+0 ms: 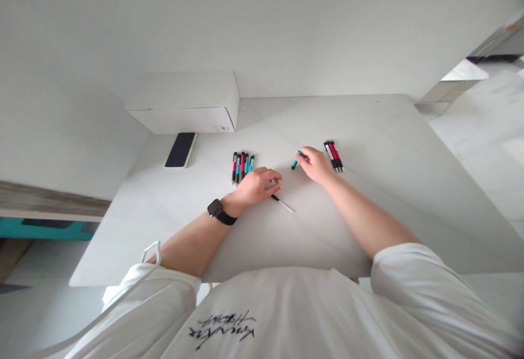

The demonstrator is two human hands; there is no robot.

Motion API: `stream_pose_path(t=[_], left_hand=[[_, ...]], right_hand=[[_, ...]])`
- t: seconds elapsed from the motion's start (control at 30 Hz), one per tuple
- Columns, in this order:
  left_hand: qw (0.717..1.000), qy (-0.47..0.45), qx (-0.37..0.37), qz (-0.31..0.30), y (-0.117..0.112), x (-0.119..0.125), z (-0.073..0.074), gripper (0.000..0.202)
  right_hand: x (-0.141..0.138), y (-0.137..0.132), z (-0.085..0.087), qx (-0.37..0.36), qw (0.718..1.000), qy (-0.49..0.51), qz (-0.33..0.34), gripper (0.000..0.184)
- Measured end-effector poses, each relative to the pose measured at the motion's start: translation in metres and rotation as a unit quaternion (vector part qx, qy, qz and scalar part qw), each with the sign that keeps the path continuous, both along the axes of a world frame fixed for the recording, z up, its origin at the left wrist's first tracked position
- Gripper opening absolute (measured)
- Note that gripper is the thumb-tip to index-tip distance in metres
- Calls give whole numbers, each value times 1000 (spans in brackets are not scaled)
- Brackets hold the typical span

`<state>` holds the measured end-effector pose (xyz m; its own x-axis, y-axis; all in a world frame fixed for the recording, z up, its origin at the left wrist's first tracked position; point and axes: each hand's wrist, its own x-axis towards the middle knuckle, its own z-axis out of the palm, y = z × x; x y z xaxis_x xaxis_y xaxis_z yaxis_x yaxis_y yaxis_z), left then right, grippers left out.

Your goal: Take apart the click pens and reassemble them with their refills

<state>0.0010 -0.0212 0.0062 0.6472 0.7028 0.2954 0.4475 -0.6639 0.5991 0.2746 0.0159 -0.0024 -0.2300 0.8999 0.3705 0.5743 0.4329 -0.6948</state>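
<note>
My right hand (315, 165) pinches a short teal pen barrel (295, 160) with a black end, held just over the table. To its left, my left hand (258, 185) is low over the tabletop with thumb and forefinger apart, and I see nothing between them. Below those fingers lies a thin pen part (285, 204), black at one end and pale along its shaft; its upper end is partly hidden by the hand. A row of several red and teal pens (241, 167) lies beside my left hand, which covers some of their lower ends.
Just right of my right hand lie a white pen and two red pens (334, 157), side by side. A phone (180, 150) is at the left, in front of a white box (184, 102) against the wall. All rest on a pale marbled table (393, 184).
</note>
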Motion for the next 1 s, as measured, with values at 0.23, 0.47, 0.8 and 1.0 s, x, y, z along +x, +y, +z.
stream_pose_path(t=[0.23,0.47,0.8,1.0], left_hand=[[987,101,37,-122,4,-10,10,35],[985,103,17,-139,3,-11,13,11],[1000,-17,13,11,9,-11,2,16],[997,-42,18,68,11,-12,-4,19]], right_hand=[[5,6,-11,-7,999,-1,-47,37],[1,2,-7,-34,994,95,-40,43],[-4,-4,-2,-8,999,45,5,42],[-3,-6,-2,-2,996,78,-44,41]])
